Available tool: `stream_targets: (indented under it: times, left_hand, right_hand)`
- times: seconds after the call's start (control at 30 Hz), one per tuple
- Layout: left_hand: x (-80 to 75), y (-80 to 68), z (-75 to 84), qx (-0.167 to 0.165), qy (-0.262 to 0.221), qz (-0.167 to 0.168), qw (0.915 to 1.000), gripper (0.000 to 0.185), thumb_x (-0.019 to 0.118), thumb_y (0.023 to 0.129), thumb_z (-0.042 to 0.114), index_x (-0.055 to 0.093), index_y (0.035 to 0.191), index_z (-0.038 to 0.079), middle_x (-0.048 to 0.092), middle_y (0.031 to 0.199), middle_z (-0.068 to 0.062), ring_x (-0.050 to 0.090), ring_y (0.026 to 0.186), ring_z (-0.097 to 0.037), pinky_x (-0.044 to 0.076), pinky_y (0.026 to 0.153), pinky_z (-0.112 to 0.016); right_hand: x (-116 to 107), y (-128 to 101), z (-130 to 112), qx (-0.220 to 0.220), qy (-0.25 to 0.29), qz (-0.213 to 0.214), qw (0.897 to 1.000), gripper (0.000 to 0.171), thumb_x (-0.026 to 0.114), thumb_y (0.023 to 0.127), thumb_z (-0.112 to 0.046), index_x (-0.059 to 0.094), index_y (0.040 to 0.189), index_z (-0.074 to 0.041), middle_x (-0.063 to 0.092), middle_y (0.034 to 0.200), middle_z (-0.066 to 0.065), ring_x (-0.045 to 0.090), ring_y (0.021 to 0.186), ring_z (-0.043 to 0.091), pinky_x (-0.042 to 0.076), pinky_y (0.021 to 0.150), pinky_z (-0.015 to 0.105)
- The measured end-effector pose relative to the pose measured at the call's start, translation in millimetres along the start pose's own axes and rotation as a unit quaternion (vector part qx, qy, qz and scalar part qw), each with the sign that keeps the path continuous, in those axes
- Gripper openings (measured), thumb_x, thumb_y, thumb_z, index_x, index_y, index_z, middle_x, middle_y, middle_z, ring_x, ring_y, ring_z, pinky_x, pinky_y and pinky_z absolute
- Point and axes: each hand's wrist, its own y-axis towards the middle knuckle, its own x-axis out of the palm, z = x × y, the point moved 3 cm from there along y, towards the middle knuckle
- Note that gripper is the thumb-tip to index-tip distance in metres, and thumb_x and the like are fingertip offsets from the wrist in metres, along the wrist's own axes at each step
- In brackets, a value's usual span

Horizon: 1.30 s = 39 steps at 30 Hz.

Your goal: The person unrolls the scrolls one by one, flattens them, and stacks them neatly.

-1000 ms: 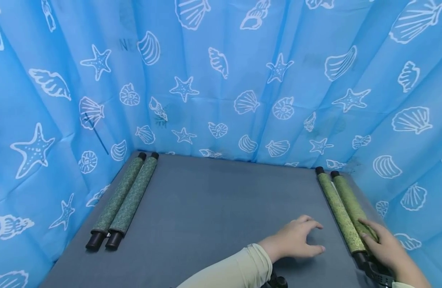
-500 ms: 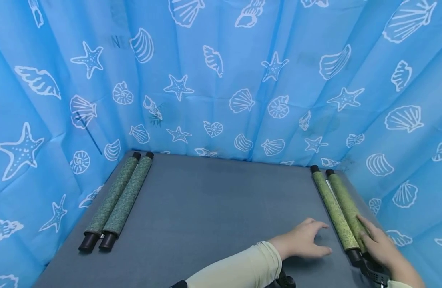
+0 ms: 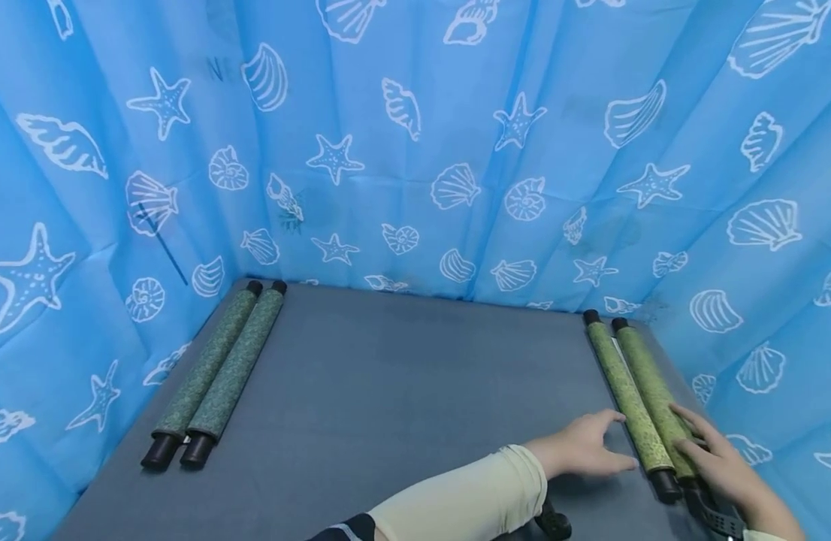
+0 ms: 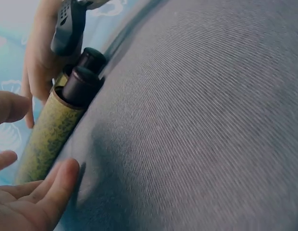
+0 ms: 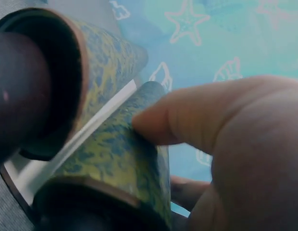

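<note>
A yellow-green scroll, rolled up on two dark rollers, lies on the right of the table in the head view. Its left roll (image 3: 625, 379) and right roll (image 3: 648, 368) run side by side, a white strip (image 5: 108, 108) showing between them. My right hand (image 3: 720, 469) holds the near end of the right roll, thumb on top and fingers on its far side. Close beside the left roll, my left hand (image 3: 587, 448) has thumb and fingers spread apart. In the left wrist view, its fingers (image 4: 48, 199) lie near the patterned roll (image 4: 50, 132); contact is uncertain.
A dark green scroll of two rolls (image 3: 236, 368) lies along the left side of the grey table (image 3: 402, 376). Blue curtain (image 3: 402, 195) with white shells and starfish hangs behind and at both sides.
My left hand has moved right, up to the left roll. The right hand stays on the right roll. The head view has shifted slightly; both scrolls lie where they were.
</note>
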Motion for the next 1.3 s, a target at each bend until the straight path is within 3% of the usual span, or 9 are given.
stream_targets:
  times: [0.2,0.37,0.5,0.67,0.87,0.97,1.1,1.2,1.3]
  left_hand:
    - [-0.2,3.1,3.7,-0.044,-0.172,0.055,0.9825,0.043,0.073,0.100,0.024,0.063,0.141,0.032,0.072,0.119,0.001,0.075,0.089,-0.020,0.061,0.080,-0.035]
    - [2.6,6.3,9.7,-0.072,-0.208,0.053,0.9741,0.045,0.075,0.099,0.026,0.061,0.141,0.033,0.070,0.123,-0.004,0.076,0.087,-0.024,0.061,0.087,-0.041]
    - [8.4,11.8,11.7,-0.080,-0.230,0.044,0.9690,0.048,0.076,0.098,0.025,0.058,0.142,0.031,0.065,0.129,-0.007,0.076,0.088,-0.026,0.062,0.087,-0.043]
    - [10.3,22.0,7.0,-0.078,-0.247,0.063,0.9637,0.047,0.075,0.098,0.023,0.058,0.141,0.026,0.063,0.122,-0.007,0.076,0.086,-0.029,0.064,0.081,-0.043]
    - [10.3,30.4,4.1,-0.062,-0.238,0.073,0.9665,0.048,0.073,0.099,0.023,0.059,0.145,0.029,0.062,0.127,-0.008,0.074,0.083,-0.025,0.064,0.076,-0.039]
    - [9.8,29.9,4.7,-0.054,-0.228,0.088,0.9681,0.047,0.072,0.100,0.020,0.061,0.145,0.028,0.063,0.124,-0.008,0.074,0.084,-0.024,0.064,0.074,-0.039]
    - [7.3,27.3,8.0,-0.054,-0.239,0.092,0.9652,0.048,0.073,0.100,0.015,0.059,0.146,0.024,0.062,0.115,-0.008,0.073,0.084,-0.025,0.065,0.073,-0.042]
    - [3.6,23.9,10.6,-0.061,-0.261,0.087,0.9595,0.055,0.075,0.099,0.014,0.054,0.150,0.018,0.061,0.117,-0.011,0.074,0.083,-0.030,0.066,0.074,-0.046]
    - [-0.5,20.9,11.8,-0.075,-0.269,0.085,0.9566,0.063,0.078,0.096,0.015,0.050,0.153,0.012,0.063,0.122,-0.014,0.076,0.086,-0.035,0.066,0.076,-0.049]
  right_hand:
    - [-1.6,-1.4,-2.3,-0.003,0.038,-0.019,0.999,0.068,0.037,0.118,-0.030,0.006,0.168,0.004,0.008,0.162,0.048,0.024,0.134,0.078,0.036,0.096,0.086]
    - [-5.8,-1.6,0.4,0.005,0.051,-0.037,0.998,0.068,0.036,0.118,-0.032,0.005,0.169,0.000,0.006,0.163,0.047,0.024,0.136,0.076,0.041,0.097,0.082]
    - [-8.0,-4.1,6.3,-0.015,0.037,-0.030,0.999,0.063,0.038,0.118,-0.029,0.014,0.171,-0.006,0.024,0.172,0.004,0.034,0.139,0.066,0.051,0.096,0.069]
    - [-5.1,-4.9,10.1,-0.045,0.043,-0.024,0.998,0.059,0.043,0.117,-0.024,0.022,0.171,-0.012,0.023,0.137,-0.045,0.037,0.138,0.065,0.056,0.093,0.059]
    - [-0.5,-2.5,8.4,-0.075,0.064,-0.015,0.995,0.057,0.048,0.114,-0.017,0.031,0.168,-0.011,0.027,0.135,-0.051,0.052,0.119,-0.013,0.056,0.083,0.027]
    - [2.0,-1.4,6.3,-0.087,0.087,-0.021,0.992,0.056,0.049,0.114,-0.014,0.033,0.167,-0.011,0.029,0.135,-0.052,0.044,0.112,-0.025,0.054,0.080,0.021]
    - [2.8,-0.3,4.2,-0.084,0.081,-0.018,0.993,0.055,0.049,0.114,-0.014,0.034,0.166,-0.009,0.028,0.136,-0.051,0.054,0.119,-0.012,0.055,0.080,0.024]
    - [4.3,-0.5,2.1,-0.069,0.066,-0.009,0.995,0.057,0.050,0.114,-0.019,0.033,0.167,-0.010,0.026,0.141,-0.044,0.058,0.137,0.033,0.056,0.082,0.033]
    - [7.6,-1.3,0.1,-0.059,0.072,0.000,0.996,0.058,0.051,0.114,-0.022,0.032,0.167,-0.011,0.026,0.142,-0.041,0.036,0.137,0.071,0.056,0.076,0.035]
